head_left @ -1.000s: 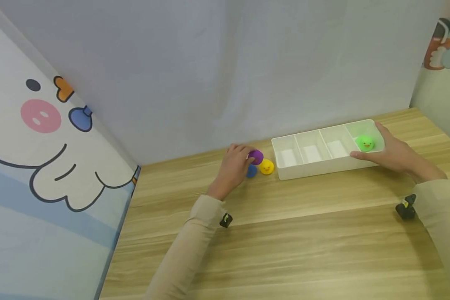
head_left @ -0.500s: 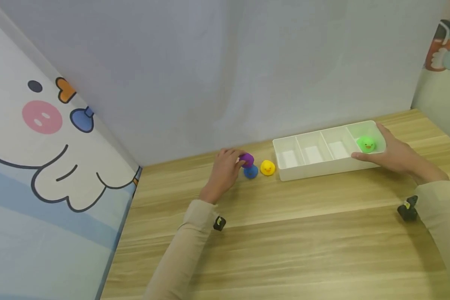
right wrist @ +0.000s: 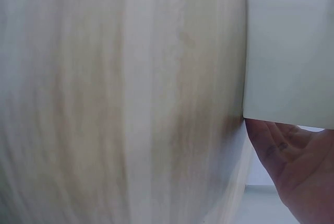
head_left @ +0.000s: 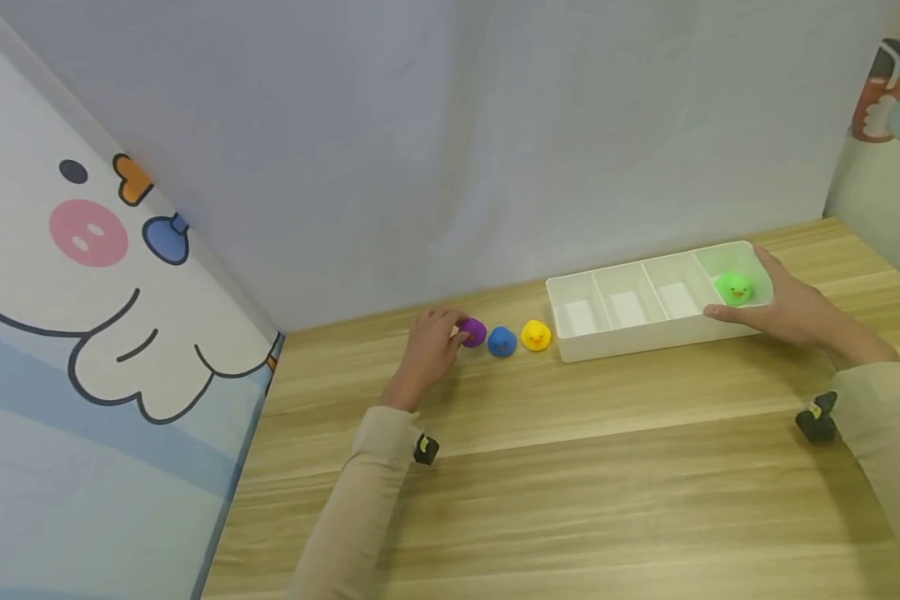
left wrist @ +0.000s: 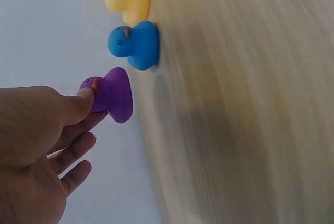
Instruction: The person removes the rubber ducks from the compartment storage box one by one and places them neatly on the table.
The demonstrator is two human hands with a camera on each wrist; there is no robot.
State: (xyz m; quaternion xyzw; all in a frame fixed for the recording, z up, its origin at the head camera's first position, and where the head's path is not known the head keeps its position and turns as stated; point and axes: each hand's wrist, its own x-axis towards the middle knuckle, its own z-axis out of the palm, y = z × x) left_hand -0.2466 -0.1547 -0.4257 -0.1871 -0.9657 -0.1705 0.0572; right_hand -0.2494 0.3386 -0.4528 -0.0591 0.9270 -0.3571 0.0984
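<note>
My left hand (head_left: 429,348) pinches a purple rubber duck (left wrist: 116,94) by its head between thumb and fingers. In the left wrist view the duck's base hangs a little off the wood. Right beside it on the table stand a blue rubber duck (head_left: 502,342) and then a yellow rubber duck (head_left: 536,336). At the right, my right hand (head_left: 795,308) grips the end of a long white divided box (head_left: 645,340), thumb along its front wall. A green rubber duck (head_left: 734,288) sits in the box's rightmost compartment. The right wrist view shows fingers (right wrist: 271,143) against the box's end.
The wooden table (head_left: 570,483) meets a pale curtain-like wall (head_left: 390,208) close behind the ducks and box. A cartoon-printed panel (head_left: 37,350) borders the left side. Three bare compartments of the box lie left of the green duck.
My left hand has moved left and slightly down with the purple duck, from above the blue and yellow ducks to the blue duck's left side. The right hand keeps its hold.
</note>
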